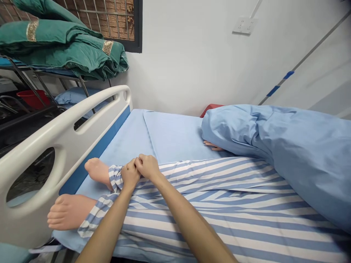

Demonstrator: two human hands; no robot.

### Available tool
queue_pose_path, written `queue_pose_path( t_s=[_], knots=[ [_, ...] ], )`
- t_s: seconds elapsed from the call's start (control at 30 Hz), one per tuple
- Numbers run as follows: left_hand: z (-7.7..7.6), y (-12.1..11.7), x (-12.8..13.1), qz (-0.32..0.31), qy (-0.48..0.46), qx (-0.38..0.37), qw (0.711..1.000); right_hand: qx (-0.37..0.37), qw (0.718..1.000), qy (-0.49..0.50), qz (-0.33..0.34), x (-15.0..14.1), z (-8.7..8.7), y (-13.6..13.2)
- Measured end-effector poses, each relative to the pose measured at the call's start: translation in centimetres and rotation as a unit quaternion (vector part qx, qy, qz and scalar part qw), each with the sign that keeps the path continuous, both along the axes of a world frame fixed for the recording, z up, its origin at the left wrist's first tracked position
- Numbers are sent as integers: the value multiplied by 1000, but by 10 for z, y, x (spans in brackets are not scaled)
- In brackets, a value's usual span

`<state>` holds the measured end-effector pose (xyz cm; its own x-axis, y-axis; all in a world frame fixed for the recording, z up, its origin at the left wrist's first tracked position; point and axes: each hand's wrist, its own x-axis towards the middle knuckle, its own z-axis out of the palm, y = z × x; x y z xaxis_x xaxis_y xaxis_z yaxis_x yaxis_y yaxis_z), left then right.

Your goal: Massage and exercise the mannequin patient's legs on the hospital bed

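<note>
Striped trousers (227, 197), stretched over a blue-sheeted bed (172, 135) from eight o'clock round to four as seen from the hands, are gripped on the far leg (203, 173) by the left hand (130, 172) and right hand (147, 166), both curled tight on the cloth, knuckles touching, fingertips hidden. Space is bounded by the white footboard (65, 113) from eight to nearly twelve o'clock and the blue quilt (274, 135) at two to three, with bare sheet lying open between. Two bare feet (72, 212), at eight and nine, and one partly covered hand (214, 147), toward two, are counted.
</note>
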<state>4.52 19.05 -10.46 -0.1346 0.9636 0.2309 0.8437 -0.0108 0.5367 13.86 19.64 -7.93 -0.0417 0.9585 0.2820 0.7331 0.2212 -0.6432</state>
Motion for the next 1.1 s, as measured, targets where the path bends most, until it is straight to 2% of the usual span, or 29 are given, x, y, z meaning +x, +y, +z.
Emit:
queue_pose_path(
  t_s=[0.1, 0.2, 0.3, 0.4, 0.47, 0.5, 0.57, 0.67, 0.77, 0.83, 0.93, 1.03, 1.1],
  knots=[
    [-3, -1, 3, -2, 28, 1, 1000, -19, 997, 79, -8, 9, -11, 2],
    [2, -1, 6, 4, -7, 7, 1000, -10, 985, 173, -6, 14, -18, 6],
    [17, 5, 17, -5, -133, 36, 991, -21, 954, 299, 6, 20, -16, 10],
    [29, 14, 38, -39, -326, 49, 943, -39, 914, 402, 19, 27, -13, 13],
    [29, 19, 52, -32, -409, 43, 911, -41, 899, 436, 19, 29, -14, 14],
    [25, 20, 57, -20, -415, 44, 909, -37, 896, 443, 13, 29, -14, 14],
    [16, 20, 62, 0, -377, 57, 924, -21, 901, 433, -5, 27, -16, 14],
    [3, 18, 60, 0, -320, 69, 945, -16, 929, 368, -29, 24, -13, 12],
    [-1, 19, 57, -20, -310, 67, 948, -17, 968, 248, -25, 33, 0, 9],
    [0, 20, 58, -45, -293, 64, 953, 7, 984, 177, -8, 48, 10, 6],
    [1, 19, 61, -55, -258, 57, 963, 33, 988, 152, -22, 75, 14, 1],
    [0, 15, 63, -54, -228, 47, 971, 29, 980, 179, -82, 97, 3, -4],
    [3, 13, 66, -63, -197, 41, 978, 33, 977, 190, -91, 103, -6, -6]
  ],
)
